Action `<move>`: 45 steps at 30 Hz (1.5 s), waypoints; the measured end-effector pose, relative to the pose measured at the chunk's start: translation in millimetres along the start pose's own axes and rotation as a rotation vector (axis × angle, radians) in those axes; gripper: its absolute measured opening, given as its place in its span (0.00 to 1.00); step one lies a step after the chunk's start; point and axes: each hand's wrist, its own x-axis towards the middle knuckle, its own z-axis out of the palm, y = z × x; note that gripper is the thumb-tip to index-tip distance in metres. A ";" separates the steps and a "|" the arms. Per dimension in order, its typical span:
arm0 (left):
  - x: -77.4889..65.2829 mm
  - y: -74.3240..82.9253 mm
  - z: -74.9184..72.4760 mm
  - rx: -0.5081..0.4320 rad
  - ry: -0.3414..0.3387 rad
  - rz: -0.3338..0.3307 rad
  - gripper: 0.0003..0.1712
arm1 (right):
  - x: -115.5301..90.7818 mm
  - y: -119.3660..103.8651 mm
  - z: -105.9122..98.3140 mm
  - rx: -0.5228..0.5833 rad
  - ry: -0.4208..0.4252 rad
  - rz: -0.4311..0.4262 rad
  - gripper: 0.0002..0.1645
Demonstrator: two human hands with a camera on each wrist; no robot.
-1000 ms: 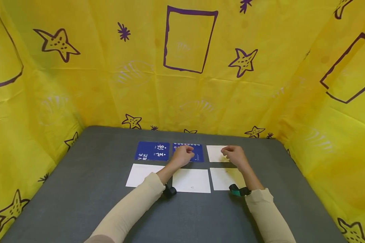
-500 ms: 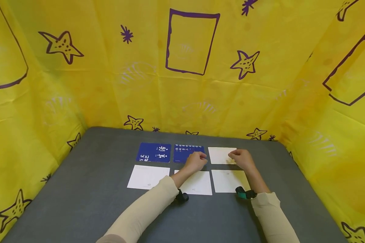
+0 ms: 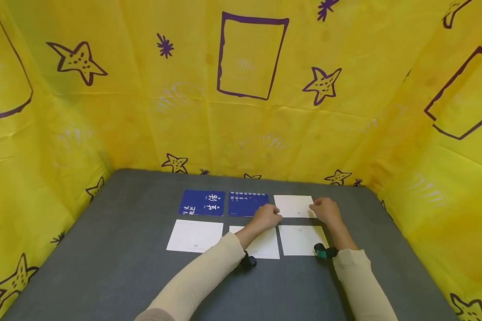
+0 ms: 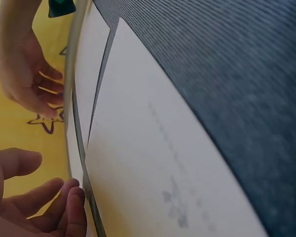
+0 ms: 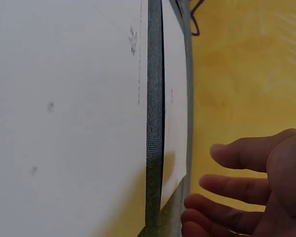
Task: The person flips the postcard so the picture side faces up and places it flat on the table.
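Observation:
Six-sided layout aside, postcards lie in two rows: a left blue card [image 3: 202, 202] and a middle blue card [image 3: 247, 203], both with white lettering, stand beside a back-right white card [image 3: 292, 206]. My left hand [image 3: 266, 216] is at the gap between the middle blue card and that white card, covering the blue card's near right corner. In the left wrist view its thumb stands apart from loosely bent fingers [image 4: 54, 205], with nothing between them. My right hand [image 3: 326, 210] is at the white card's right edge, its fingers [image 5: 232, 188] spread and holding nothing.
The front row has a left white card [image 3: 195, 235], a middle white card [image 3: 263, 244] partly under my left forearm, and a right white card [image 3: 302, 240]. All lie on a dark grey table [image 3: 116, 258], with yellow patterned cloth [image 3: 144, 120] around it.
Both hands have moved right. The left has gone from over the middle blue card to its near right corner; the right has shifted from over the back-right white card to its edge.

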 end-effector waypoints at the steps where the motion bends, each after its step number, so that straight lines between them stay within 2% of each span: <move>1: 0.1 1.2 1.6 0.006 -0.002 0.000 0.18 | 1.0 0.4 0.2 -0.023 0.003 0.005 0.23; 8: 0.4 9.5 9.4 0.034 0.013 -0.030 0.19 | 7.1 -0.7 5.0 -0.126 0.002 0.002 0.15; 14: 1.0 12.3 12.0 0.041 0.034 -0.033 0.18 | 7.2 -2.0 8.3 -0.140 0.015 -0.005 0.13; 19: 2.0 11.3 10.9 -0.012 0.028 -0.039 0.18 | 5.5 -4.4 8.7 -0.115 0.027 0.001 0.15; 24: 3.0 8.2 9.7 -0.108 0.032 -0.052 0.18 | 4.5 -6.1 11.0 -0.106 0.013 0.034 0.25; 27: 3.6 6.6 9.8 -0.128 0.042 -0.064 0.17 | 4.9 -6.5 12.8 -0.096 -0.007 0.061 0.28; 32: 4.1 6.5 9.1 -0.151 0.039 -0.085 0.17 | 5.0 -5.9 11.6 -0.080 0.000 0.065 0.28; 38: 4.3 6.0 6.8 -0.209 0.034 -0.096 0.17 | 2.4 -2.2 9.4 -0.002 0.001 0.094 0.25; 45: 2.3 5.9 5.2 -0.201 0.093 -0.093 0.17 | -1.9 2.0 7.3 0.086 0.019 0.121 0.22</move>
